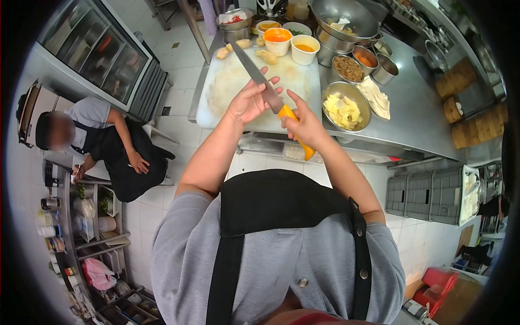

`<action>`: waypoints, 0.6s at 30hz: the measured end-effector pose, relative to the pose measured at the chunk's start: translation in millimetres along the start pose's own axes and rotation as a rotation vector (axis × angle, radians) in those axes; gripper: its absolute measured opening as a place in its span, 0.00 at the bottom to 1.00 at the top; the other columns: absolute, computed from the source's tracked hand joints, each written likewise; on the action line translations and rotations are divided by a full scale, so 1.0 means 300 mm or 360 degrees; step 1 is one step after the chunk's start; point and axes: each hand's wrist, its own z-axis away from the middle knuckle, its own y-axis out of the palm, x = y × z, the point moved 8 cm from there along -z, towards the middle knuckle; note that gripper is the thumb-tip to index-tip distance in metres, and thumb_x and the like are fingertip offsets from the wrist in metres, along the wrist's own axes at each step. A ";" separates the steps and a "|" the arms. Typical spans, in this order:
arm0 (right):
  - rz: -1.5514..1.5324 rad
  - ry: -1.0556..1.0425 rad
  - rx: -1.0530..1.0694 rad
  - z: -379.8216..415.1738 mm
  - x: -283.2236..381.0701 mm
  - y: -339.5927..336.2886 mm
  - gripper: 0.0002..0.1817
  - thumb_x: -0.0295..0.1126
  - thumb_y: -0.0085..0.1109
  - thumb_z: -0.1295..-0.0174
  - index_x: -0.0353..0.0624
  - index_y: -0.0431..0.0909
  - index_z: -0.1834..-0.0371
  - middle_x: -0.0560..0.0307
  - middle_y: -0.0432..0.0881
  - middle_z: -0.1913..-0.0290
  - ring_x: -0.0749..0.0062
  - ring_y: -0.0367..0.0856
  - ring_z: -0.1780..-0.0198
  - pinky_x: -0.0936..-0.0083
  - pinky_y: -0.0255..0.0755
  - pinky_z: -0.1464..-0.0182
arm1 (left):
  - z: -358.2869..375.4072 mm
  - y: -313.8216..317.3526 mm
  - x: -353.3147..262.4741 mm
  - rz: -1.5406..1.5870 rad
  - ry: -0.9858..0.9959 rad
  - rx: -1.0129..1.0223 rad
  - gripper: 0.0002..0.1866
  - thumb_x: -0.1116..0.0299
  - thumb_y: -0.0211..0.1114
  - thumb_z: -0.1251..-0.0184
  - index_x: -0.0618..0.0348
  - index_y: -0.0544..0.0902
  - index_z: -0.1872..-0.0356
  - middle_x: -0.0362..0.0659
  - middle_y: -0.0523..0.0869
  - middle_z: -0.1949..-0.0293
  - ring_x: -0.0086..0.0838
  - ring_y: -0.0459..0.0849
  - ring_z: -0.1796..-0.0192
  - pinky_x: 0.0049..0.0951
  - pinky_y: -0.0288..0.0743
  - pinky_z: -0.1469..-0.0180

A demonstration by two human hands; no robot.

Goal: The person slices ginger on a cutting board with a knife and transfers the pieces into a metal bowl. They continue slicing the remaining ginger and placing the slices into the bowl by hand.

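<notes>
A large knife point(260, 81) with a yellow handle is held up over the near part of the white cutting board point(216, 111). My right hand point(305, 125) grips its handle, the index finger stretched along it. Beside the blade is my left hand point(252, 102), fingers apart and touching or very near the flat of the blade. Pieces of peeled ginger-like root point(267, 57) lie at the board's far side, by two white tubs with orange contents point(278, 41). Right of the board is a metal bowl of pale yellow pieces point(342, 108).
Metal containers of brown crumbly food point(348, 69) and a folded cloth point(374, 97) are on the steel counter point(409, 116). Stacked metal bowls point(336, 27) stand farther back. A seated person point(108, 135) is at the left. A grey crate point(425, 195) is at the right.
</notes>
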 end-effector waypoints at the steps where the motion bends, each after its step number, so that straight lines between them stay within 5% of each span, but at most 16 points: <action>1: -0.0109 0.0029 0.0028 -0.009 -0.020 -0.005 0.38 0.31 0.56 0.32 0.49 0.50 0.20 0.57 0.79 0.66 0.77 0.75 0.75 0.79 0.71 0.73 | -0.008 -0.024 0.003 -0.0011 -0.0010 -0.0008 0.33 0.75 0.59 0.30 0.48 0.59 0.26 0.52 0.75 0.35 0.44 0.79 0.37 0.45 0.77 0.37; 8: -0.0496 0.0096 0.0176 -0.011 -0.064 -0.043 0.38 0.31 0.55 0.31 0.42 0.49 0.21 0.57 0.78 0.67 0.77 0.75 0.76 0.79 0.70 0.75 | -0.052 -0.090 -0.002 -0.0172 -0.0050 -0.0155 0.23 0.78 0.59 0.29 0.54 0.70 0.35 0.50 0.80 0.41 0.44 0.82 0.41 0.42 0.80 0.40; 11: -0.0511 0.0111 0.0083 0.016 -0.083 -0.070 0.37 0.31 0.55 0.31 0.40 0.49 0.21 0.57 0.78 0.67 0.77 0.74 0.77 0.79 0.70 0.75 | -0.049 -0.163 -0.007 -0.0266 -0.0189 -0.0621 0.16 0.78 0.59 0.28 0.58 0.73 0.41 0.48 0.82 0.46 0.37 0.85 0.47 0.39 0.81 0.41; 14: -0.0510 0.0148 -0.0143 0.041 -0.148 -0.136 0.36 0.32 0.54 0.30 0.40 0.50 0.22 0.57 0.78 0.67 0.77 0.73 0.77 0.78 0.69 0.76 | -0.070 -0.297 -0.080 -0.0182 -0.0015 -0.0644 0.14 0.76 0.59 0.27 0.58 0.73 0.43 0.45 0.83 0.50 0.32 0.84 0.52 0.35 0.81 0.43; 18: -0.0443 0.0363 -0.0218 0.105 -0.214 -0.188 0.34 0.33 0.52 0.29 0.40 0.52 0.23 0.57 0.77 0.68 0.76 0.74 0.78 0.76 0.70 0.77 | 0.004 -0.305 -0.166 -0.0786 0.0286 -0.1183 0.11 0.71 0.61 0.27 0.61 0.78 0.47 0.45 0.83 0.52 0.30 0.83 0.53 0.31 0.79 0.48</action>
